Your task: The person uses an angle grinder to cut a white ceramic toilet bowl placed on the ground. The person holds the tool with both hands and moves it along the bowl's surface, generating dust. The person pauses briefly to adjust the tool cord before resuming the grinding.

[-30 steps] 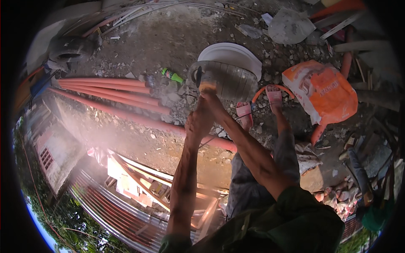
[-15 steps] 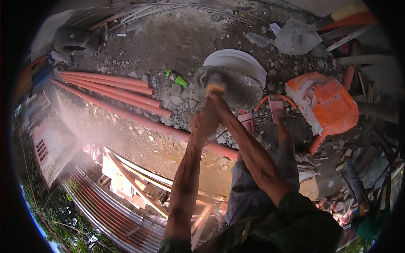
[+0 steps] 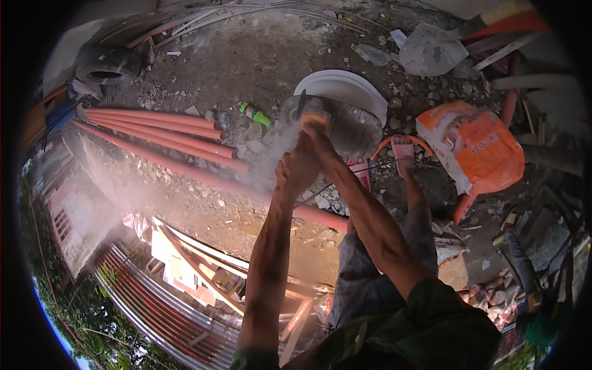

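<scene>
Two hands, left hand (image 3: 295, 172) and right hand (image 3: 317, 143), closed around one power tool (image 3: 315, 119), left nearer the body, fingers partly hidden. Just beyond them, the tool's dark disc (image 3: 301, 102) stands at the left end of a grey slab (image 3: 359, 132); dust (image 3: 268, 166) hangs to their left. Parallel dark lines already cross the slab's right part. Work looks partway, left end apparently remaining; depth of the lines cannot be told.
</scene>
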Tool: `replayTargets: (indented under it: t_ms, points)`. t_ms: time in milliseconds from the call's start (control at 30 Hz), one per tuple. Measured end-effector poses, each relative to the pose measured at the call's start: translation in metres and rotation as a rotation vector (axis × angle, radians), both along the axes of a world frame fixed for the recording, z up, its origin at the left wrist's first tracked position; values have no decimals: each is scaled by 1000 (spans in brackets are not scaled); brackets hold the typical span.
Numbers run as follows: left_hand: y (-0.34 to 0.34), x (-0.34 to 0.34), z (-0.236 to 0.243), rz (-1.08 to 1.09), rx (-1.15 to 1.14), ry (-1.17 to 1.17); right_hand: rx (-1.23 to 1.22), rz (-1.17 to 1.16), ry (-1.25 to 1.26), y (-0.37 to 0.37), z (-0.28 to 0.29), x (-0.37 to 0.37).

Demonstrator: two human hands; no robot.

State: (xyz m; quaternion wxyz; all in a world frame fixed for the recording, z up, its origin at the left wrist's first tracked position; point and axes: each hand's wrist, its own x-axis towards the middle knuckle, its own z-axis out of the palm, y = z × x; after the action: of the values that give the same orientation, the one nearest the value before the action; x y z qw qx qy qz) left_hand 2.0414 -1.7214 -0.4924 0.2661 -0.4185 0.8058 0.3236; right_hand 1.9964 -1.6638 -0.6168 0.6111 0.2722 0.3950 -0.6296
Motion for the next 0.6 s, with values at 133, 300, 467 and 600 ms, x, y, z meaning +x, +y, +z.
replayTargets:
  t_ms: [133, 300, 467, 600]
  points:
    - [-5, -8, 0, -6, 27, -20, 12, -23, 22, -3, 6, -10]
    - [-8, -2, -7, 10, -9, -44, -31, -1, -23, -6, 18, -14]
    - [-3, -9, -3, 21, 28, -47, -85, -41, -9, 1, 5, -12]
    - [-6, 5, 1, 25, 13, -81, -73, -3, -70, 0, 17, 1]
